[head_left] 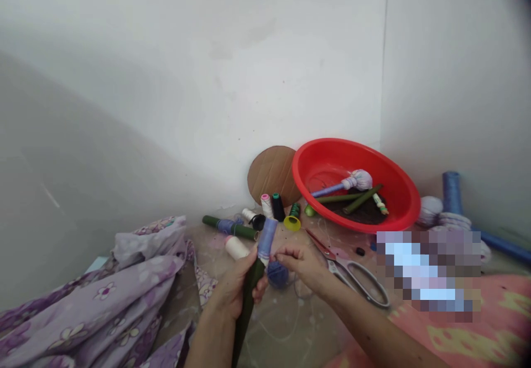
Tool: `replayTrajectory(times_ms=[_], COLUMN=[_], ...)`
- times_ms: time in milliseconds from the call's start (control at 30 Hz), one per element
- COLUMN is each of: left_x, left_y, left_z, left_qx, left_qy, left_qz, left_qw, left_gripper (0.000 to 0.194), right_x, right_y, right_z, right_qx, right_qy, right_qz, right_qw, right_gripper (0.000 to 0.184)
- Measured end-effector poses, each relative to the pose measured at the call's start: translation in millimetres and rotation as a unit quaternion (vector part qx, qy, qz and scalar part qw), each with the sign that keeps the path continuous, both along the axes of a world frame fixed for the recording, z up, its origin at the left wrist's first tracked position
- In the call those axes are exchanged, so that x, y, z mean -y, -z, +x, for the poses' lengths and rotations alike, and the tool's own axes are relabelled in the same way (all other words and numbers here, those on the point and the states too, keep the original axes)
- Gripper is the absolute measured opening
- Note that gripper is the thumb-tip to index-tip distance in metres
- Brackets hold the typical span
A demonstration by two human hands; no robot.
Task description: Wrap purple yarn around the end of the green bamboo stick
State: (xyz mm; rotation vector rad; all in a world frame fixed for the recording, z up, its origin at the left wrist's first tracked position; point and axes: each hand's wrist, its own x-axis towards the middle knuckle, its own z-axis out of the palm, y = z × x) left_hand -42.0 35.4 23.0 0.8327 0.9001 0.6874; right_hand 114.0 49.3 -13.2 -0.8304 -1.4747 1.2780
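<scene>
My left hand [238, 285] is closed around a dark green stick [249, 301], which looks like bamboo and is tilted upward. Its upper end is wrapped in blue-purple yarn [267, 238], with a pale band just below. Close to that band, on its right side, my right hand [301, 265] pinches a fine thread between thumb and fingertips; the thread itself is hardly visible. Behind the stick, partly hidden, lies a ball of dark blue yarn [279, 275]. A white thread spool [236, 247] lies beside the stick's wrapped end, on the left.
Scissors [348, 274] lie open at the right. A red basin [357, 148] holds sticks and a yarn-headed stick. Cardboard [271, 174] leans on the wall behind several spools [277, 207]. Another wrapped green stick [230, 228] lies left of them. Floral cloth [112, 290] fills the left.
</scene>
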Motion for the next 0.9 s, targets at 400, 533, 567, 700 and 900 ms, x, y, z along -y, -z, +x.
replayTrajectory(times_ms=[400,533,567,700,900], left_x=[2.6,0.6,0.0,-2.5,-5.8], left_y=[-0.2,3.6,4.8,9.5,15.6], left_z=[3.5,7.1,7.8,9.3,7.6], left_qx=[-0.017,-0.031,-0.034,-0.048,-0.056], left_qy=[-0.031,-0.057,-0.06,-0.06,-0.064], left_qz=[0.082,0.117,0.128,0.159,0.154], left_qw=[0.996,0.991,0.989,0.984,0.984], left_gripper=[0.028,0.026,0.027,0.031,0.036], right_x=[-0.8,1.1,1.2,0.2,-4.5], right_y=[-3.0,-4.7,-4.4,-2.3,3.8], right_z=[1.3,-0.6,-0.9,-1.4,-1.7], right_qx=[0.024,0.031,0.034,0.039,0.035], right_qy=[0.109,0.125,0.127,0.134,0.11], right_qz=[0.036,0.041,0.044,0.042,0.038], right_qw=[0.993,0.991,0.99,0.989,0.993], right_gripper=[0.021,0.021,0.021,0.022,0.019])
